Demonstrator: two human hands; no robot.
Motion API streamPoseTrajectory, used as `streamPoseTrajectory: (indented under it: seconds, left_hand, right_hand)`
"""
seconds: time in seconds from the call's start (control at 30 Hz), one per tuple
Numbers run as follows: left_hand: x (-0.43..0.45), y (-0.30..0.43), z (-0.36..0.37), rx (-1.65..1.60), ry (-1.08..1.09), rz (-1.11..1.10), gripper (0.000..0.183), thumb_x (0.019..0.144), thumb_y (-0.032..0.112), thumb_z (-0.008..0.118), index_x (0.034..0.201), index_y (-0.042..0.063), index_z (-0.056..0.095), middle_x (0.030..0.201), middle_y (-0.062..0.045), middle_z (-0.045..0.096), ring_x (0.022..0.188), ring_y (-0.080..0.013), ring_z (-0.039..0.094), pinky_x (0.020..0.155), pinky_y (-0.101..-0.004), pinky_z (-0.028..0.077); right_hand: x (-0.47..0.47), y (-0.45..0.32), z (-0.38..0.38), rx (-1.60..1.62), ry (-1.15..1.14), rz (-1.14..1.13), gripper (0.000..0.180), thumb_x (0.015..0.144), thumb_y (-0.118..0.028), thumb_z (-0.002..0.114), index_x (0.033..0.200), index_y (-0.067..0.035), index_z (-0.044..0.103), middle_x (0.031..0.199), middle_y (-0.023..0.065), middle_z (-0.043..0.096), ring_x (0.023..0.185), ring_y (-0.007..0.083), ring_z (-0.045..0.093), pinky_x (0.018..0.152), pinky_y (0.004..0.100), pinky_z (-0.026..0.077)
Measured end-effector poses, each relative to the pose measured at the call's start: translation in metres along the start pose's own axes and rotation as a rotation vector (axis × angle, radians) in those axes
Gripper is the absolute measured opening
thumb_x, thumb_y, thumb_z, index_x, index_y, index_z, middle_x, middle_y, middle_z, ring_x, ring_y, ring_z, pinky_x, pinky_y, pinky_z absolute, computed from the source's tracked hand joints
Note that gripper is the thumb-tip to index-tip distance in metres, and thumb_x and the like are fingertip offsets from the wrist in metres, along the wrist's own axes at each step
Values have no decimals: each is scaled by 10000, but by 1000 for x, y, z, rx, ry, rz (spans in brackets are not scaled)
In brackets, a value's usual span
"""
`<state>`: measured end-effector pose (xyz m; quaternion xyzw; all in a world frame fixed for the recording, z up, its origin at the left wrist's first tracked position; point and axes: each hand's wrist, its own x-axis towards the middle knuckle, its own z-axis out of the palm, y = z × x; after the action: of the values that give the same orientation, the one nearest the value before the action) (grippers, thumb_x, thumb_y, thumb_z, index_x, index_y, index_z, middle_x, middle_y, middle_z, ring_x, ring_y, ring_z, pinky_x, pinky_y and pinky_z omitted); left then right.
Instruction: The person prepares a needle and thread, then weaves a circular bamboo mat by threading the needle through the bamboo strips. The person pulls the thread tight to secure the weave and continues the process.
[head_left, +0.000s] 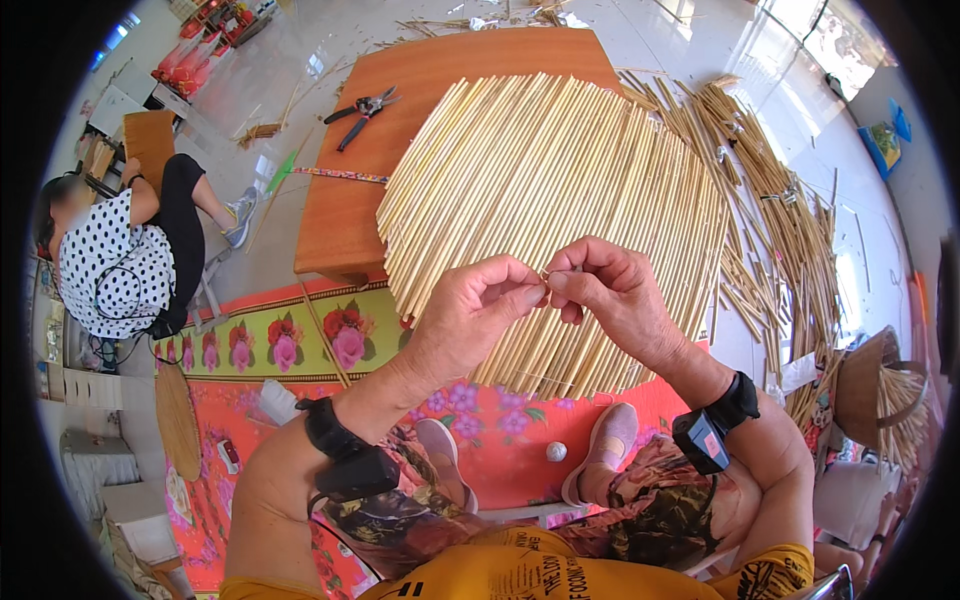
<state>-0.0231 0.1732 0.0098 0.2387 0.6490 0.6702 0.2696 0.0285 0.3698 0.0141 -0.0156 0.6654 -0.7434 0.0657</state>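
A round mat of straw-coloured stalks (555, 187), laid side by side, rests partly on a brown wooden table (337, 225) and reaches over its near edge. Above the mat's near half, my left hand (480, 300) and my right hand (607, 292) meet fingertip to fingertip. Both pinch a small, thin, light strand (546, 274), probably thread; its ends are hidden by the fingers. Pruning shears (364, 116) with black handles lie with blades apart on the table, left of the mat. A ball of whitish thread (556, 451) lies on the floor cloth between my feet.
Loose stalks (795, 232) are heaped on the tiled floor to the right, near a wicker basket (862, 390) holding more stalks. A green-ended, patterned stick (337, 174) pokes out beside the mat. A person (120, 255) sits at far left. Flowered cloth (510, 465) covers the near floor.
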Motion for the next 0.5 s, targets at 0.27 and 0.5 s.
streamPoseTrajectory:
  seconds: [0.27,0.5]
  left_hand:
    - [-3,9,-1,157,-7,2,134,949,116,629,1001,-6,653,898,-40,683,876,-104,644,817,-248,522]
    - [-6,22,-4,582,2,159,195,944,176,634,892,-3,578,826,-119,620,763,-221,629,678,-331,485]
  right_hand:
    - [1,5,0,-4,-37,-11,98,945,-113,640,988,-26,648,778,-9,632,690,48,584,640,210,502]
    - [-1,9,6,-83,-67,-18,106,932,-106,649,997,-24,634,766,-14,628,706,34,596,638,215,505]
